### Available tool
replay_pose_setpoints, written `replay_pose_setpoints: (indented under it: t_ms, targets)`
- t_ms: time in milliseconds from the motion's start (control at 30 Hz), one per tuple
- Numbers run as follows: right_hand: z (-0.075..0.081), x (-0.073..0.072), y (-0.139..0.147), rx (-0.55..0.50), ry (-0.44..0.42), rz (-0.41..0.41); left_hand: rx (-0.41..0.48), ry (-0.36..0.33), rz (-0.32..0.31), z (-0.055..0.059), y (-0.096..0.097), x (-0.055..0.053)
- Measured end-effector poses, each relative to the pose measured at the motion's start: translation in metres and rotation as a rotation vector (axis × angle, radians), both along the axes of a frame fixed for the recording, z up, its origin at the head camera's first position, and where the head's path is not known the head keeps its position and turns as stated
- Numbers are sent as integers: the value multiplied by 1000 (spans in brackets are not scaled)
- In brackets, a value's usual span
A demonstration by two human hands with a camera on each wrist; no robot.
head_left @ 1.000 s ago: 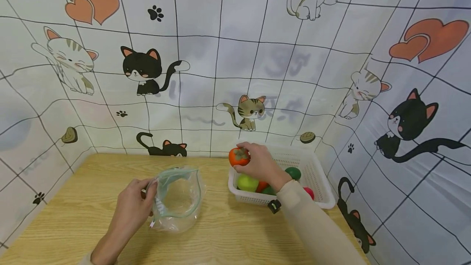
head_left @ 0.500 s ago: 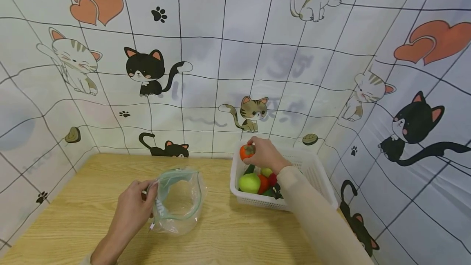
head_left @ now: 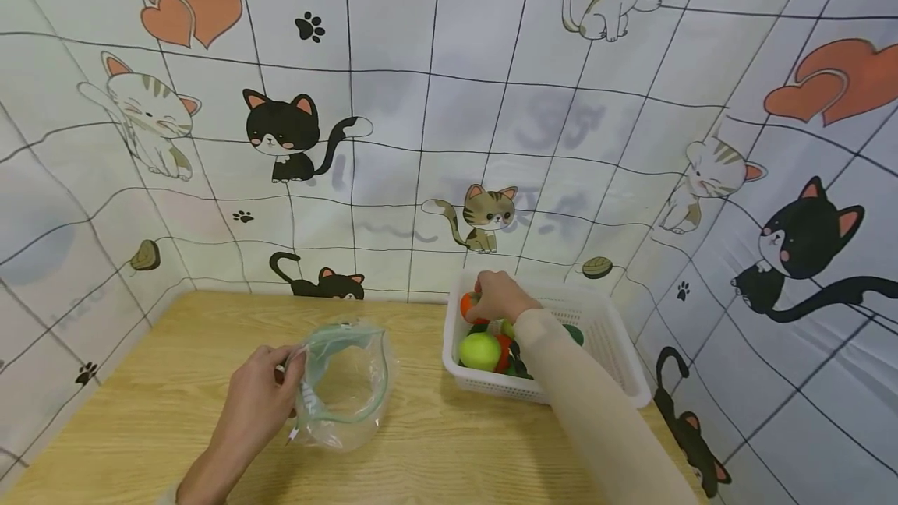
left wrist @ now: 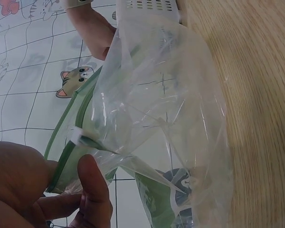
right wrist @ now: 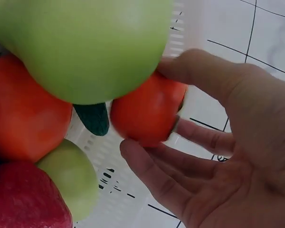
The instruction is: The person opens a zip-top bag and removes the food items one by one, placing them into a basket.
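Note:
My left hand pinches the edge of a clear zip bag with a green rim, its mouth spread toward the head camera. In the left wrist view the bag's slider sits just above my thumb. At the basket's back left corner my right hand holds an orange-red persimmon by its side. The right wrist view shows the persimmon between thumb and fingers, partly behind a large light-green fruit. Near it lie a dark green piece and another orange-red fruit.
The white perforated basket stands at the right on the wooden table. Inside are a green fruit, a red one and several others, some behind my sleeve. A cat-patterned cloth hangs behind and at the sides.
My right hand has lowered the persimmon into the basket's back left corner from above the rim. My left hand still holds the bag in nearly the same place.

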State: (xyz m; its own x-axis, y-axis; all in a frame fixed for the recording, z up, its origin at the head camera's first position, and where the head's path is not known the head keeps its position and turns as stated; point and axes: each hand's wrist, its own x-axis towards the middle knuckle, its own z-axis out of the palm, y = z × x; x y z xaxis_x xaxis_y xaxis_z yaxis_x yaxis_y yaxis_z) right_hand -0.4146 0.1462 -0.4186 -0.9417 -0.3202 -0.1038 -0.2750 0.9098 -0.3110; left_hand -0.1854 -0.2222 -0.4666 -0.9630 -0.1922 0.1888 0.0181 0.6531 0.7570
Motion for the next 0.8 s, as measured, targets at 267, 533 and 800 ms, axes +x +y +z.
replay_pose_setpoints:
  t_ms: [267, 533, 800]
  targets:
    - [-3, -3, -3, 11, 51, -48, 6, 12, -10, 2, 3, 1]
    - [5, 6, -4, -7, 54, -43, -3, 10, -6, 4, 5, 1]
    - [15, 26, -5, -30, 76, -2, -17, 31, 5, 2, 0, 2]
